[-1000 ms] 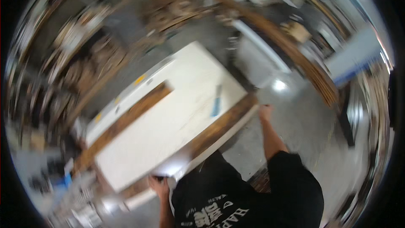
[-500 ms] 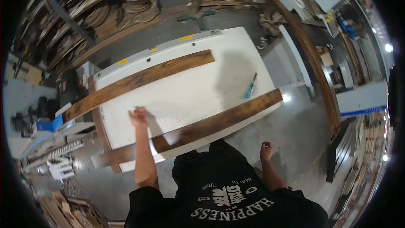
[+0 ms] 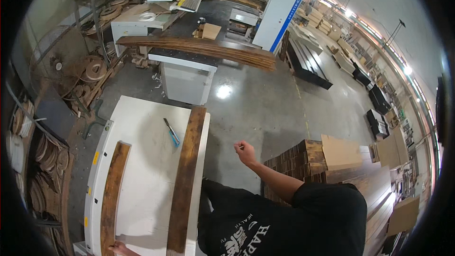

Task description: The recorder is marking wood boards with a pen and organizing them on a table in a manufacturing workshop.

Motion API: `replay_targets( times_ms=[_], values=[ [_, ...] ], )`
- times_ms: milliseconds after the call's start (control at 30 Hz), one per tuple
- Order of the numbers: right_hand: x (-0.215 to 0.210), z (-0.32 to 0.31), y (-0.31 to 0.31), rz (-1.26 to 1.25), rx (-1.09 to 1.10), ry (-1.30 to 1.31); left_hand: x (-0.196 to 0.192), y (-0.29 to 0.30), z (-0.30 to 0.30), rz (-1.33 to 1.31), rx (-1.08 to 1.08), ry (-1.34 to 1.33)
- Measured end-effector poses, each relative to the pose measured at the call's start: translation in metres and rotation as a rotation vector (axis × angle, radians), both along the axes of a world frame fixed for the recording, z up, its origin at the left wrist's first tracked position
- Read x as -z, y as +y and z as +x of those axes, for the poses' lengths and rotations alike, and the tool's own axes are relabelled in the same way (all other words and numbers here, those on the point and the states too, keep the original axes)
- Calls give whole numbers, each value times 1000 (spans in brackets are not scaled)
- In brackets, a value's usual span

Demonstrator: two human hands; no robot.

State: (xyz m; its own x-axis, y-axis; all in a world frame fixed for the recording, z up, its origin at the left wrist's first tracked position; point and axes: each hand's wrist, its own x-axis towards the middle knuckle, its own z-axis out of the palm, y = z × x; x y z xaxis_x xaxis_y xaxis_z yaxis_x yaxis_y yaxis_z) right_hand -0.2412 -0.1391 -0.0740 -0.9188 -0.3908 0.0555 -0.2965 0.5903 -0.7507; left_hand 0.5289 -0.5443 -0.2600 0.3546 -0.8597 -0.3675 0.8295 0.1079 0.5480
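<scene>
Two long brown wooden planks lie on a white-topped table, roughly parallel. My left hand [image 3: 122, 249] is at the lower edge of the view, its fingers closed at the edge of the left plank [image 3: 112, 194]; part of that hand is cut off. The right plank [image 3: 187, 180] lies along the table's side nearest my body, with no hand on it. My right hand [image 3: 245, 152] hangs over the floor right of the table, fingers curled in, with nothing visible in them. A blue and black utility knife or marker-like tool [image 3: 172, 132] rests on the tabletop between the planks.
The white table [image 3: 147, 114] has a pale metal rail [image 3: 101, 161] along its left side. Beyond it, a stack of long brown strips [image 3: 204, 50] lies across a grey-white machine bed. Stacked brown boards [image 3: 303, 156] stand right of me. A large fan [image 3: 58, 66] stands at left.
My view has swung to the right, bringing the machine and stacked boards into sight. My left hand has gone from above the tabletop to the farther plank. The right hand stays curled.
</scene>
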Motion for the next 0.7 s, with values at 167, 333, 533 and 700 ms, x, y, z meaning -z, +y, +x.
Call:
replay_targets(
  times_ms=[167,333,533,700],
  values=[
    [-5,-4,-98,-657,-312,-103,-24,72,-78,-60,-13,109],
    [-67,-2,-206,-553,-358,-331,-99,147,-183,55,-164,220],
    [-26,-51,-237,-445,-162,-498,-142,208,-272,268,-201,202],
    [-19,-120,-236,-508,-303,-494,-153,214,-364,426,-428,172]
  ],
)
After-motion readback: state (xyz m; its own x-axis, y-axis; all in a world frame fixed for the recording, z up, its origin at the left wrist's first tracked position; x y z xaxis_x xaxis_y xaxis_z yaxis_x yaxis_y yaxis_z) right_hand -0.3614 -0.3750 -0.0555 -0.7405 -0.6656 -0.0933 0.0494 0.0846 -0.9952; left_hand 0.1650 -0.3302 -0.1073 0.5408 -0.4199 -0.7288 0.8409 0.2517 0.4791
